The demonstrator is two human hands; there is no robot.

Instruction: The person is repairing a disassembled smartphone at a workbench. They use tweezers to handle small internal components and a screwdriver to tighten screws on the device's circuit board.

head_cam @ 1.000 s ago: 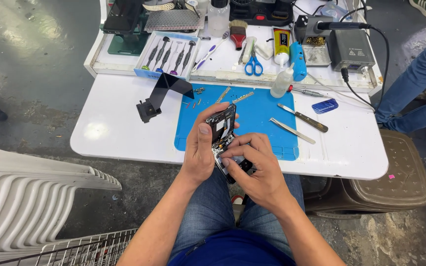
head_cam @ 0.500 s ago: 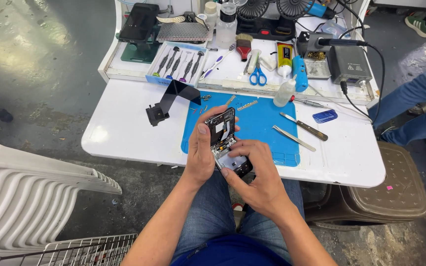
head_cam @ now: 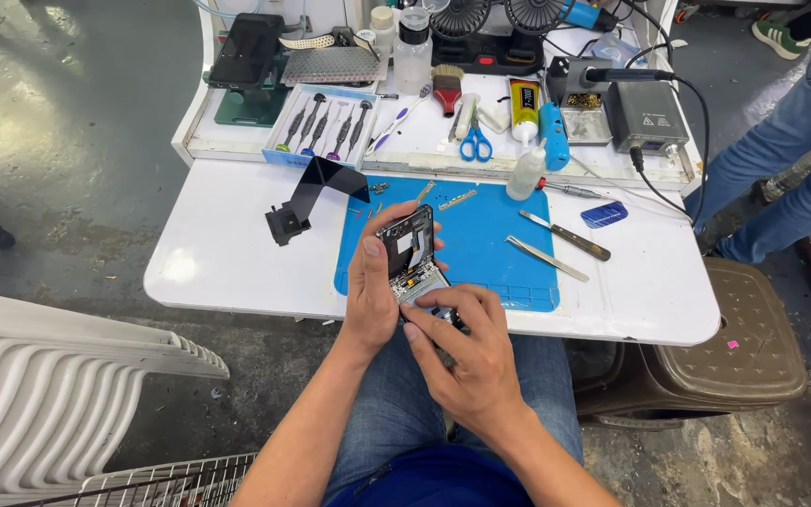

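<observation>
An opened phone (head_cam: 412,253) with its inner parts showing is held upright over the near edge of the white table (head_cam: 227,253). My left hand (head_cam: 371,286) grips its left side, thumb on the frame. My right hand (head_cam: 465,352) covers the phone's lower end from below, fingers curled over it. Behind the phone lies a blue work mat (head_cam: 490,235). On the mat lie metal tweezers (head_cam: 546,257) and a flat metal pry tool (head_cam: 565,235).
A black bent part (head_cam: 307,195) lies left of the mat. A screwdriver set (head_cam: 323,125), blue scissors (head_cam: 474,143), a brush (head_cam: 446,86), bottles and a grey soldering station (head_cam: 648,116) stand at the back. A white chair (head_cam: 49,394) is at left, another person's legs (head_cam: 790,131) at right.
The view has shifted so the table sits lower and more to the right. Both hands keep hold of the phone, with the right hand's fingers moved a little over its lower end.
</observation>
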